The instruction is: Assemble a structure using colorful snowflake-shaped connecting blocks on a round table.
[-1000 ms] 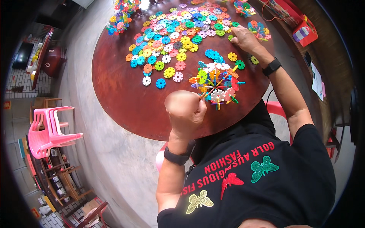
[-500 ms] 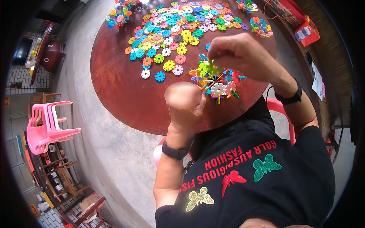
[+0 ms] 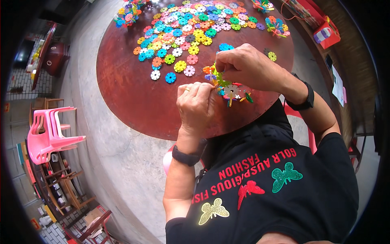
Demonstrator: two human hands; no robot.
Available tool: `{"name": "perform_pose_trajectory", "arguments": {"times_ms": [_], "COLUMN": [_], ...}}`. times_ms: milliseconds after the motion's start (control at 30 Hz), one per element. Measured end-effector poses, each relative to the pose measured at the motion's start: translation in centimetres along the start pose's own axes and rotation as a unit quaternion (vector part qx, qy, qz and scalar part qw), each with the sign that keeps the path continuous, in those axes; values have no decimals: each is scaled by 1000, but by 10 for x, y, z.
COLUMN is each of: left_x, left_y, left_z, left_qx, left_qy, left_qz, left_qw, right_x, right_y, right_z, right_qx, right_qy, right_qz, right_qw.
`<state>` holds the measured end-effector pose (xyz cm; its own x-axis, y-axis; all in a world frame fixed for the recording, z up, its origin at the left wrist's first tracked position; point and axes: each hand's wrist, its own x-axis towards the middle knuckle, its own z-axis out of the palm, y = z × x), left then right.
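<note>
Disc cluster (image 3: 228,87) is sitting between our hands above the bench (image 3: 130,93); we are bracing it with the left hand (image 3: 198,105), pinching its edge, while the right hand (image 3: 243,67) is pinching a disc on top, aligning slots squarely before pressing

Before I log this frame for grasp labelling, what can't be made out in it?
- Head view: the cluster of joined plastic discs is mostly covered by the right hand and left hand, so its shape is unclear.
- Which disc the right fingertips pinch is hidden under the fingers.
- The loose discs at the round table's far edge are cut off by the top edge.
</note>
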<state>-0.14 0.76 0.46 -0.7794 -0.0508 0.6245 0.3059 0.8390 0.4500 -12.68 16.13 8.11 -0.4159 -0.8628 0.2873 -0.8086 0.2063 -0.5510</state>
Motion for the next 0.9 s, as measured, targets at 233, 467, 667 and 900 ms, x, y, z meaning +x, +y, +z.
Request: {"name": "perform_pose_trajectory", "arguments": {"times_ms": [233,467,667,900], "left_x": [-2,-3,-2,-3], "left_y": [-1,-6,-7,-5], "left_z": [3,8,10,10], "left_qx": [5,-67,-70,-61], "left_qy": [-7,15,31,31], "left_qz": [-6,-72,-51,-26], "left_qw": [1000,995,996,997], "right_x": [0,9,10,8], "right_y": [4,-5,-7,1], "right_z": [-2,-5,-8,5], "right_qx": [7,115,92,-5], "right_qy": [-57,-102,-107,-74], "right_qz": [38,180,184,77], "right_qw": [998,972,973,994]}}
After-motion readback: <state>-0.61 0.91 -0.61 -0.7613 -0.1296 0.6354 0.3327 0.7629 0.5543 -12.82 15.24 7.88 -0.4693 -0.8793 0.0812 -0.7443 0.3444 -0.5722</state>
